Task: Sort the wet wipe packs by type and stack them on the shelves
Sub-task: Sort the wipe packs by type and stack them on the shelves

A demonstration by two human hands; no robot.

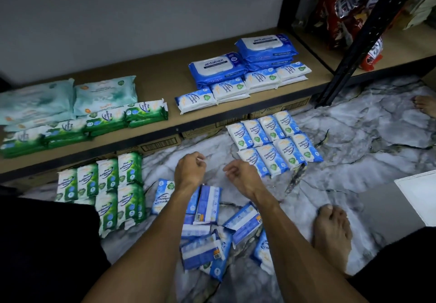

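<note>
My left hand [190, 169] and my right hand [240, 176] hover side by side above the marble floor, fingers loosely curled, holding nothing. Just below them lies a loose heap of small blue wipe packs [207, 236]. More small blue packs [273, 142] lie in two neat rows on the floor to the right, and green packs [106, 184] lie in rows to the left. On the low shelf [165, 73] sit green packs [94, 123], pale teal large packs [70, 97], large blue antabax packs [247, 57] and a row of small blue packs [240, 85].
Cardboard boxes [160, 142] are tucked under the shelf. A black shelf post [368, 33] leans at the right, with red snack bags [346, 7] behind it. My bare foot [330, 234] rests right of the heap; another foot [424, 104] and a white board [422, 196] show at the right edge.
</note>
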